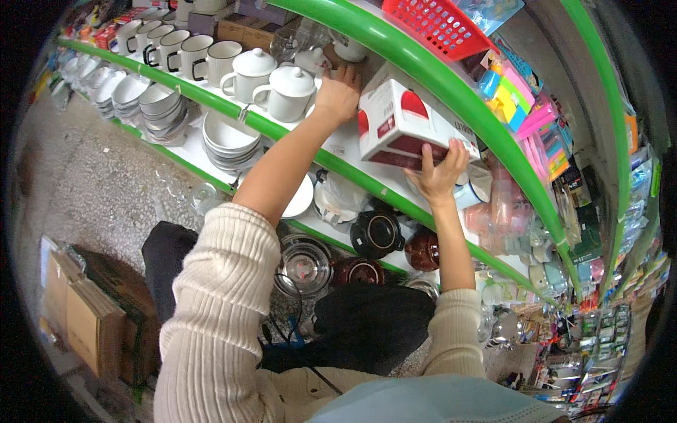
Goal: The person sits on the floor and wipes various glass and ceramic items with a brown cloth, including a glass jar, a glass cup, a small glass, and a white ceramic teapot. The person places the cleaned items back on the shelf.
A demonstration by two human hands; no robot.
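Note:
On a green-edged shelf (370,185), a white and dark red cardboard box (394,124) stands tilted. My right hand (441,172) rests against its lower front right, fingers spread; whether it bears the box's weight cannot be told. My left hand (339,95) reaches over the shelf behind the lidded white mugs, its fingertips near a white lidded pot (348,46) and a small white lid (313,60). Two lidded white mugs (290,92) stand just left of that hand. What the left fingers touch is partly hidden.
A row of ribbed mugs (222,61) continues left. Stacked white bowls (230,137), plates and dark ceramic pots (376,233) fill the lower shelf. Above hangs another green shelf edge with a red plastic basket (441,26). Glassware (304,264) and cardboard boxes (87,317) stand on the floor.

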